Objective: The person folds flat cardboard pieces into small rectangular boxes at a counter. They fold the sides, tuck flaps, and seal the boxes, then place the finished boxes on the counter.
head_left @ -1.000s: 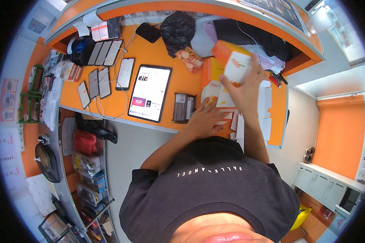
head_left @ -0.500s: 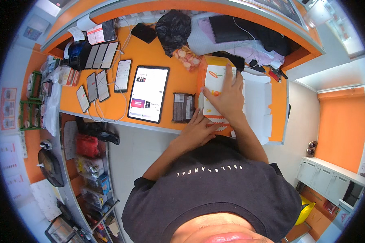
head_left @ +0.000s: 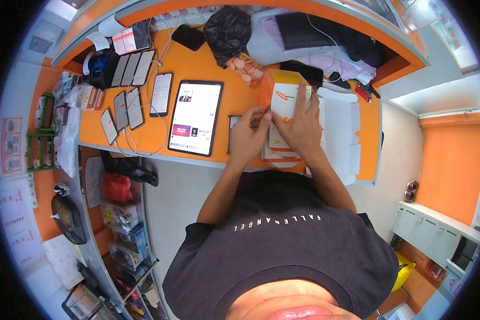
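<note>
An orange-and-white printed cardboard box (head_left: pixel 282 96) lies on the orange desk in front of me, a raised orange flap along its left side. Flat on its printed white face rests my right hand (head_left: pixel 304 125), fingers stretched out. My left hand (head_left: pixel 250 133) is at the box's left edge, thumb and fingers pinched together by the flap; exactly what lies between them is hard to see. Orange zigzag edges (head_left: pixel 282 154) show at the box's near end. A dark flat packet (head_left: pixel 233 125) is partly covered by my left hand. White unfolded cardboard (head_left: pixel 340 133) spreads to the right.
A large lit tablet (head_left: pixel 196 117) lies left of my hands, with several cabled phones (head_left: pixel 121 109) beyond it. Behind the box are a snack bag (head_left: pixel 245 69), a black plastic bag (head_left: pixel 228 34) and a dark phone (head_left: pixel 302 72). The desk's front edge (head_left: pixel 154 156) runs close to me.
My left hand has moved up and away from the near end of the box to its left edge, fingers now pinched, covering part of the dark packet. My right hand has stayed on the box.
</note>
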Demonstrator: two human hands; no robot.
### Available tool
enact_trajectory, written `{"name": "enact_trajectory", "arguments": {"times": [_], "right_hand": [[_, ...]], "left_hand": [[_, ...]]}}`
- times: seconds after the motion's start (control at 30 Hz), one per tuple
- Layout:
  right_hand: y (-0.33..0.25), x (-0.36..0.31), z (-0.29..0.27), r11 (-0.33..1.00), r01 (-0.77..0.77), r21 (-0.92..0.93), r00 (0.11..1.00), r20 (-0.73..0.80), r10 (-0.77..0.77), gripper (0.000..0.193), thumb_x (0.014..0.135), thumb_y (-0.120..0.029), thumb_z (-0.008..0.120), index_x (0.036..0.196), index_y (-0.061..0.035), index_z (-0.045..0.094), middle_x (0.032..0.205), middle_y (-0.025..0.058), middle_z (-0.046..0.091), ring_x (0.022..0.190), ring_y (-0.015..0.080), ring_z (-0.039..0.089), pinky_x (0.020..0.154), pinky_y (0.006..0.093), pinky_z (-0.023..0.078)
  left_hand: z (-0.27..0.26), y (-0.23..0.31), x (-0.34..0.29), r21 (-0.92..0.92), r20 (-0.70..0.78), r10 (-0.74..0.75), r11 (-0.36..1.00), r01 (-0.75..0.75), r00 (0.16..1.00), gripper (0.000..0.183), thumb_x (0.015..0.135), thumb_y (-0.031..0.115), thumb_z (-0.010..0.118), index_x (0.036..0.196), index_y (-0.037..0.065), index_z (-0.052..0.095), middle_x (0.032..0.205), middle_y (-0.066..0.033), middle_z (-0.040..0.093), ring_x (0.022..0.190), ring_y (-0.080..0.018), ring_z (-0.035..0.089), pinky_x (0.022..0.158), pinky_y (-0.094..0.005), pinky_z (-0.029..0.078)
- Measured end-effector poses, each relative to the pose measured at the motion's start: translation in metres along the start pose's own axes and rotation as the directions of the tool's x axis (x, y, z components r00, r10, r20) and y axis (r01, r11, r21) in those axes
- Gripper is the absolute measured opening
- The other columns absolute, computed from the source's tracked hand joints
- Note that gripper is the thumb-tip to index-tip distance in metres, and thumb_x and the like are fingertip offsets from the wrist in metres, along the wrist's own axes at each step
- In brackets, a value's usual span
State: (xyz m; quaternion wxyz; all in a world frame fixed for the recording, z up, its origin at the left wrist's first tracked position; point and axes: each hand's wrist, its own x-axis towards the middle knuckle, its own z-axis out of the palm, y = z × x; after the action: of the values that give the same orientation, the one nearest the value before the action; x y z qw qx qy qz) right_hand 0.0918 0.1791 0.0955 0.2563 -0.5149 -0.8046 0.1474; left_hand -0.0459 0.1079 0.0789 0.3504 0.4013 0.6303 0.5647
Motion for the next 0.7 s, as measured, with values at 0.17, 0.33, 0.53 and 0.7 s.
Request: {"name": "enact_trajectory", "arguments": {"times": [0.17, 0.33, 0.53, 0.7], "right_hand": [[0.012, 0.003, -0.007, 0.984, -0.014, 0.177, 1.0, 0.013, 0.012, 0.079, 0.092, -0.04, 0.069, 0.154, -0.0075, 0.033, 0.139, 0.0329, 0.041, 0.124, 0.0509, 0.051, 0.093, 0.0515, 0.052], [0.015, 0.003, -0.012, 0.974, -0.061, 0.217, 0.998, 0.048, 0.051, 0.071, 0.092, -0.036, 0.071, 0.15, -0.0102, 0.039, 0.14, 0.0292, 0.045, 0.121, 0.0464, 0.057, 0.089, 0.0472, 0.055], [0.012, -0.007, -0.007, 0.991, -0.05, 0.123, 0.997, 0.07, 0.042, 0.071, 0.09, -0.035, 0.072, 0.148, -0.0095, 0.04, 0.136, 0.0266, 0.045, 0.114, 0.0459, 0.059, 0.084, 0.0482, 0.056], [0.016, -0.021, -0.003, 0.997, -0.028, 0.075, 0.997, 0.071, 0.023, 0.074, 0.088, -0.035, 0.072, 0.147, -0.0057, 0.04, 0.128, 0.0251, 0.046, 0.107, 0.0448, 0.062, 0.082, 0.0505, 0.055]], "left_hand": [[0.024, 0.008, 0.019, -0.005, -0.058, -0.108, 0.994, 0.107, 0.993, 0.028, 0.092, 0.022, 0.077, 0.094, -0.001, 0.061, 0.078, -0.0063, 0.069, 0.07, -0.0083, 0.062, 0.061, -0.0235, 0.048], [0.025, 0.001, 0.023, 0.019, -0.066, -0.098, 0.995, 0.099, 0.993, 0.032, 0.09, 0.02, 0.079, 0.073, 0.005, 0.056, 0.063, 0.0018, 0.057, 0.057, -0.0024, 0.047, 0.049, -0.0218, 0.036], [0.024, -0.02, 0.02, -0.006, -0.072, -0.078, 0.997, 0.078, 0.994, 0.036, 0.088, 0.018, 0.079, 0.067, 0.005, 0.053, 0.06, 0.0021, 0.055, 0.055, -0.0026, 0.045, 0.047, -0.0236, 0.034], [0.021, -0.031, 0.012, 0.087, -0.057, -0.073, 0.993, 0.078, 0.996, 0.041, 0.085, 0.023, 0.081, 0.064, 0.002, 0.054, 0.055, -0.003, 0.055, 0.052, -0.0059, 0.047, 0.046, -0.0275, 0.036]]}}
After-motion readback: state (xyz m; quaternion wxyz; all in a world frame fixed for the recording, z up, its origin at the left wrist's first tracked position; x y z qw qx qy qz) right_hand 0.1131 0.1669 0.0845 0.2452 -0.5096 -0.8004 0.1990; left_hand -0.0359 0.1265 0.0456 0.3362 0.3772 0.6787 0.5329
